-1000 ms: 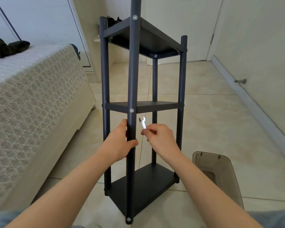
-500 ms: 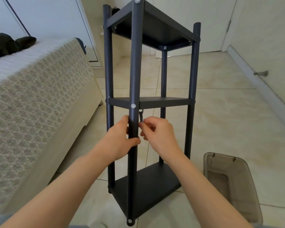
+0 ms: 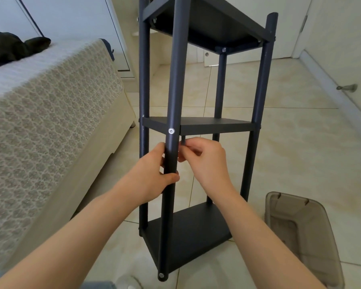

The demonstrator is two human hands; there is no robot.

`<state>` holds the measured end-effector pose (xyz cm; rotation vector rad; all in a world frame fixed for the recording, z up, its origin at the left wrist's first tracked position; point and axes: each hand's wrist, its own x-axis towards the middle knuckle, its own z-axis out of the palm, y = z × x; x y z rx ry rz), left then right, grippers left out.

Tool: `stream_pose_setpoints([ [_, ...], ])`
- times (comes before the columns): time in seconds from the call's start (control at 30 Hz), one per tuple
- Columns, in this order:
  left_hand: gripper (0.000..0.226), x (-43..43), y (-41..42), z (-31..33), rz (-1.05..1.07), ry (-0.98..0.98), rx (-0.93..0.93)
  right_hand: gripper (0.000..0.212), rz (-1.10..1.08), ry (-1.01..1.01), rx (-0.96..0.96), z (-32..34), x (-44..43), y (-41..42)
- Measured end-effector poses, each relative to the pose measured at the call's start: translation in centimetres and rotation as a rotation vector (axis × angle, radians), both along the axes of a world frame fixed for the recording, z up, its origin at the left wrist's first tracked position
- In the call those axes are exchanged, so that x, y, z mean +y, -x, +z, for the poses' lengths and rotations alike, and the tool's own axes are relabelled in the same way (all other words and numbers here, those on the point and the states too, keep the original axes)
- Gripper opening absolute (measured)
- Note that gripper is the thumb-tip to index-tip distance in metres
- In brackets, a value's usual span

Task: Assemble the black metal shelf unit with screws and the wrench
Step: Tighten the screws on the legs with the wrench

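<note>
Under mid shelf of shelf unit (image 3: 198, 126), just right of near post (image 3: 176, 80): wrench (image 3: 183, 141) upright, long axis vert., pinched by R hand (image 3: 206, 161) fingers (image 3: 191, 146). Screw head (image 3: 171, 131) up-left of it on post front. L hand (image 3: 154, 174) fingers wrap post below. R hand nearer.

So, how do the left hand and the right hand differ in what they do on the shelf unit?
The left hand wraps round the front post, thumb across its front; the right hand pinches the small wrench, mostly hidden. The left hand comes from the post's left side; the right hand works on its right, close under the middle shelf. Both hands are bare and sit just below that shelf.
</note>
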<state>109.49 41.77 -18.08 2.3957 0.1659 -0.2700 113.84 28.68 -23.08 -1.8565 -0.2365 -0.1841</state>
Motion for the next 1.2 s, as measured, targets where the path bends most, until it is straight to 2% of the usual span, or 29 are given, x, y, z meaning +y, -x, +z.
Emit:
stream_pose_setpoints([
  [0.53,0.056,0.4,-0.3,0.6,-0.004,0.031,0.032,0.016,0.093,-0.155,-0.021,-0.2,0.1,-0.5],
  [0.73,0.057,1.3,-0.8,0.7,0.006,0.033,0.034,0.016,-0.027,-0.1,-0.112,-1.8,2.0,-1.6],
  [1.03,0.061,1.8,-1.4,0.8,-0.01,-0.001,0.033,0.014,-0.209,-0.123,-0.372,-3.3,4.0,-3.2],
  [1.2,0.058,1.4,-1.6,1.0,-0.02,0.001,0.029,0.01,-0.153,-0.212,-0.256,-3.0,4.8,-3.5],
])
